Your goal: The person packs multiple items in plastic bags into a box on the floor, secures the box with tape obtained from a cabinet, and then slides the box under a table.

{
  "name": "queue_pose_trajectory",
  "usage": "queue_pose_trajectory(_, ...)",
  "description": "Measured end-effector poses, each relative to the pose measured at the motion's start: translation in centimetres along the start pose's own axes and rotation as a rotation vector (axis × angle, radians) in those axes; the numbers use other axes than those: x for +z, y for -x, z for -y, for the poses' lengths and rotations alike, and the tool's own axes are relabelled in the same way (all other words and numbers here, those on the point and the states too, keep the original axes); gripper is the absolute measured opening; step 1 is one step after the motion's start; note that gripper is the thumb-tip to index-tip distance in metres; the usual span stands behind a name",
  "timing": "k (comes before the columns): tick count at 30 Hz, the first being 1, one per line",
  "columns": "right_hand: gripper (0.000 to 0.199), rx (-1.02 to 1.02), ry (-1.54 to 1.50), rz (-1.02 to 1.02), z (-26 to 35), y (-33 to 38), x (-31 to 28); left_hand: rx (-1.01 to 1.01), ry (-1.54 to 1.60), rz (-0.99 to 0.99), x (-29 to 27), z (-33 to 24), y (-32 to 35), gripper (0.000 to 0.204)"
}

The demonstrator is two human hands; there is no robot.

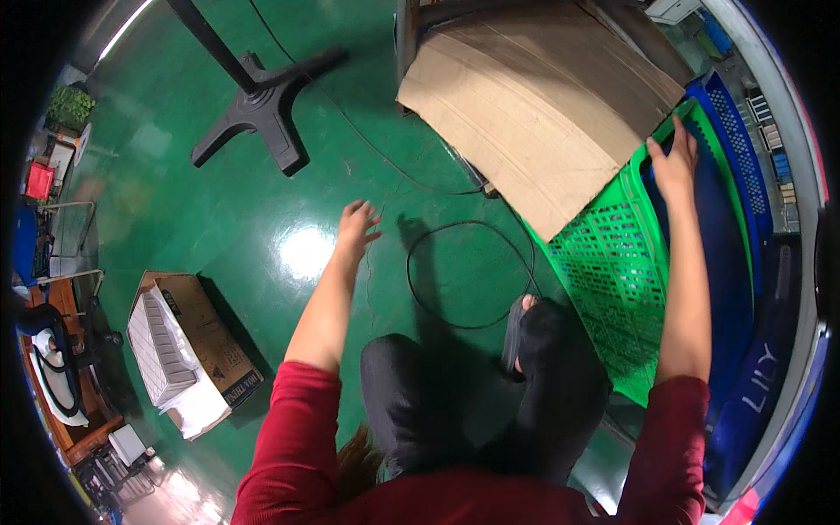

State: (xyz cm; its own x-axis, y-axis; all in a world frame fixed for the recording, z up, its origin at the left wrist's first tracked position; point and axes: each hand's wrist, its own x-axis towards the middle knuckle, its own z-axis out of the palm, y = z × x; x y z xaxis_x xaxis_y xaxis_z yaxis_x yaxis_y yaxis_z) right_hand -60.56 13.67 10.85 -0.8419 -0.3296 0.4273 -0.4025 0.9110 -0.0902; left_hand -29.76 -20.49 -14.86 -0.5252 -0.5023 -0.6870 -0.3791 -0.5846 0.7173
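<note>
Nearest to me, the person sits or crouches in red sleeves [293, 429] and dark trousers [398, 394], one foot in a sandal [512, 337] planted on the green floor [350, 297]. Off to the left lies an open carton [214, 337], with a pale, quilted-looking piece [160, 341] and white wrapping in it.

Close by on the right stands the green basket [612, 289], slots cut through its wall, just beside the person's leg. Dark blue material [713, 254] shows within its rim, and a blue perforated crate [739, 131] is just beyond on the right. A black cable [411, 284] lies looped on the floor between the feet and the basket.

The left hand [354, 229] hangs in the air over the floor, fingers apart, with nothing in it. The right hand [675, 166] reaches to the basket's far rim, fingers bent there; I can't tell whether they clamp it. Just past that hand, a creased cardboard sheet [534, 105] overlaps the basket's far edge. Farther off, toward the left, stands a black pronged base [262, 105] with a pole.
</note>
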Motion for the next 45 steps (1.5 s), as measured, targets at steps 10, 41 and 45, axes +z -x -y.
queue_pose_trajectory(10, 0.051, -0.044, -0.257, -0.065, 6.9, 16.6, -1.7, -0.178, 0.038, -0.104, -19.3, 18.1, 13.0, 0.04)
queue_pose_trajectory(41, 0.063, -0.646, -0.415, 1.131, 11.6, -5.6, -2.7, 0.442, -0.528, 0.089, 6.8, -11.2, 7.2, 0.028)
queue_pose_trajectory(45, 0.064, -0.863, -0.163, 0.815, 10.3, -9.7, 1.0, 0.461, -0.303, 0.026, 9.1, -11.0, 7.3, 0.025)
